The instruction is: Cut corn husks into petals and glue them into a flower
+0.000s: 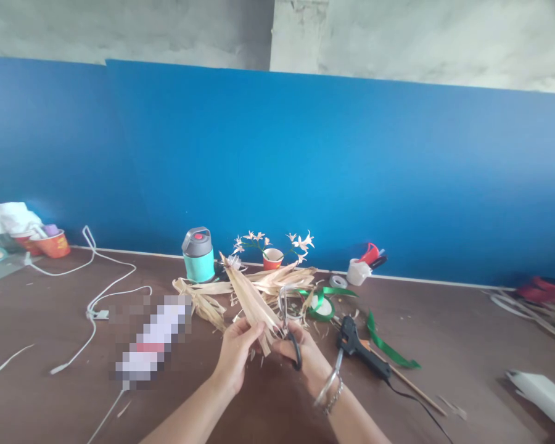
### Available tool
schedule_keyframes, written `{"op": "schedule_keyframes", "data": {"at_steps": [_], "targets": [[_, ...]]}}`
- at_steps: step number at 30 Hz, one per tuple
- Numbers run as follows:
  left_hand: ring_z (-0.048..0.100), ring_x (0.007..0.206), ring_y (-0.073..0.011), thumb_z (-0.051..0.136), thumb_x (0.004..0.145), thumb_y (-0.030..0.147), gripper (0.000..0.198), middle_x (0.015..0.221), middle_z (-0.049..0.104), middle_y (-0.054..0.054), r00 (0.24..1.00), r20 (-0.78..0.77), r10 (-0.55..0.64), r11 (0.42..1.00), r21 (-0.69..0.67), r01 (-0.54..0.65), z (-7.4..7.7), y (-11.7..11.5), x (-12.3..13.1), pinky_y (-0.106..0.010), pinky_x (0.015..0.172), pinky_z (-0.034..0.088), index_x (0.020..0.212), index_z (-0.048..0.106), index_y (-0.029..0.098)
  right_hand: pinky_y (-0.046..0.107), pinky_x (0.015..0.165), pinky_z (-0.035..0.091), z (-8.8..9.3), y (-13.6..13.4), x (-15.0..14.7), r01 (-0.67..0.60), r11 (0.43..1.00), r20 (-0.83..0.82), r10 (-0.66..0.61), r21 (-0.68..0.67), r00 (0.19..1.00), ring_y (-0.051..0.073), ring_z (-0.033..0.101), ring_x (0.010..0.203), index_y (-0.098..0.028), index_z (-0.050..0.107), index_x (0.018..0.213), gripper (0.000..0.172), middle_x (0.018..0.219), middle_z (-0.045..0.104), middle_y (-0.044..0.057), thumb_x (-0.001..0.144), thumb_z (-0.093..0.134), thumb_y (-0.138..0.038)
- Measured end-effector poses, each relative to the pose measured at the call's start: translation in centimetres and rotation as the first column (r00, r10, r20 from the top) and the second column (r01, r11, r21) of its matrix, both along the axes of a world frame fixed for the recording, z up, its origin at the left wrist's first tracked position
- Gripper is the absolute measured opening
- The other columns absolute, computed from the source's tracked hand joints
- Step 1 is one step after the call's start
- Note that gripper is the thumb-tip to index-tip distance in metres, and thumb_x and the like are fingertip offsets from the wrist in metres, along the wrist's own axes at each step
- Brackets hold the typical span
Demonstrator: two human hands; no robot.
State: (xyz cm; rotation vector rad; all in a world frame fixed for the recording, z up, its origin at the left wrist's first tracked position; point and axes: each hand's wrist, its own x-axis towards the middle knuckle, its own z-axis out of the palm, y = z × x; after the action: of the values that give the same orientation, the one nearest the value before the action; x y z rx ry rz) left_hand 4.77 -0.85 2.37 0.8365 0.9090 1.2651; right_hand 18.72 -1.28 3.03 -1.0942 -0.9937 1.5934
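My left hand [238, 350] pinches the lower end of a dried corn husk [248, 295], which stands up and leans away to the left. In my right hand [308, 359] are scissors [296, 350] with dark handles, their blades pointing up beside the husk's right edge. My right fingers are close to the husk's base; whether they touch it I cannot tell. More dried husks [208, 303] lie in a loose heap just beyond my hands. A roll of green ribbon [322, 308] sits right of the heap.
A black glue gun [361, 349] with its cord and a thin stick [420, 390] lie to the right. Behind the heap stand a turquoise flask [198, 264] and an orange cup [272, 259] with small pale flowers. White cables [92, 302] run along the left. A blue partition [277, 160] closes the back.
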Motion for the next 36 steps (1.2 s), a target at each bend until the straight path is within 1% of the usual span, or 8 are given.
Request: {"op": "schedule_keyframes", "data": {"at_steps": [5,9,11,14,20,23,27,36], "targets": [[0.054,0.048,-0.0124,0.073,0.064,0.038,0.029,0.062,0.064,-0.001,0.992,-0.097,0.084,0.996,0.021,-0.083,0.3,0.4,-0.4,-0.020,0.043,0.037,0.078,0.063,0.015,0.016,0.039,0.026,-0.6,0.3,0.3,-0.040,0.999,0.011,0.040,-0.024,0.999,0.006,0.044,0.043,-0.018,0.055,0.076,0.038,0.050,0.055,-0.007,0.048,0.079,-0.028],[0.049,0.045,-0.0092,0.073,0.063,0.038,0.027,0.053,0.057,0.003,0.961,-0.131,0.243,0.969,0.067,-0.236,0.3,1.2,-1.4,-0.019,0.044,0.035,0.066,0.060,0.014,0.017,0.042,0.034,0.1,0.2,0.4,-0.047,0.998,0.091,0.042,0.051,0.995,0.009,0.050,0.045,-0.017,0.055,0.080,0.039,0.052,0.059,-0.003,0.054,0.075,-0.039],[0.045,0.043,-0.0070,0.073,0.063,0.038,0.028,0.048,0.051,0.005,0.940,-0.118,0.320,0.947,0.066,-0.314,0.2,1.5,-1.9,-0.018,0.043,0.034,0.060,0.057,0.014,0.019,0.043,0.039,0.2,0.0,0.5,-0.102,0.992,0.170,0.087,0.080,0.982,0.010,0.052,0.046,-0.016,0.057,0.082,0.039,0.050,0.059,-0.002,0.058,0.072,-0.042],[0.041,0.039,-0.0050,0.074,0.062,0.038,0.029,0.046,0.047,0.007,0.926,-0.043,0.375,0.927,-0.009,-0.376,0.2,1.9,-2.3,-0.017,0.039,0.030,0.061,0.057,0.014,0.020,0.041,0.040,-0.2,-0.2,0.5,-0.216,0.975,0.295,0.191,0.052,0.936,0.010,0.051,0.043,-0.014,0.060,0.082,0.035,0.048,0.056,-0.003,0.061,0.069,-0.041],[0.043,0.038,-0.0032,0.079,0.053,0.035,0.035,0.048,0.049,0.008,0.889,0.118,0.442,0.889,-0.192,-0.416,0.6,2.2,-2.4,-0.014,0.036,0.027,0.067,0.054,0.015,0.017,0.036,0.039,-1.1,-0.3,0.5,-0.363,0.932,0.502,0.319,-0.012,0.804,0.009,0.051,0.040,-0.012,0.062,0.079,0.023,0.047,0.053,-0.004,0.064,0.064,-0.029],[0.041,0.036,-0.0028,0.078,0.054,0.035,0.034,0.046,0.048,0.008,0.880,0.139,0.455,0.885,-0.184,-0.428,0.6,2.3,-2.4,-0.014,0.035,0.025,0.065,0.053,0.015,0.017,0.036,0.040,-1.1,-0.2,0.6,-0.400,0.916,0.530,0.350,-0.023,0.772,0.008,0.050,0.039,-0.012,0.063,0.080,0.020,0.046,0.053,-0.004,0.065,0.061,-0.026],[0.039,0.037,-0.0022,0.076,0.058,0.034,0.031,0.048,0.050,0.007,0.887,0.143,0.440,0.896,-0.138,-0.422,0.2,2.3,-2.2,-0.013,0.037,0.026,0.065,0.053,0.015,0.018,0.036,0.041,-1.2,-0.2,0.6,-0.407,0.913,0.520,0.359,-0.024,0.775,0.009,0.051,0.040,-0.012,0.063,0.079,0.019,0.048,0.054,-0.004,0.065,0.061,-0.025],[0.041,0.042,-0.0034,0.072,0.065,0.034,0.025,0.051,0.051,0.006,0.962,0.085,0.258,0.966,-0.039,-0.256,-0.2,0.9,-0.8,-0.014,0.038,0.028,0.069,0.057,0.014,0.017,0.036,0.038,-1.4,-0.2,0.0,-0.324,0.946,0.469,0.292,-0.012,0.833,0.008,0.050,0.039,-0.013,0.062,0.080,0.020,0.048,0.055,-0.004,0.064,0.062,-0.025]]}}
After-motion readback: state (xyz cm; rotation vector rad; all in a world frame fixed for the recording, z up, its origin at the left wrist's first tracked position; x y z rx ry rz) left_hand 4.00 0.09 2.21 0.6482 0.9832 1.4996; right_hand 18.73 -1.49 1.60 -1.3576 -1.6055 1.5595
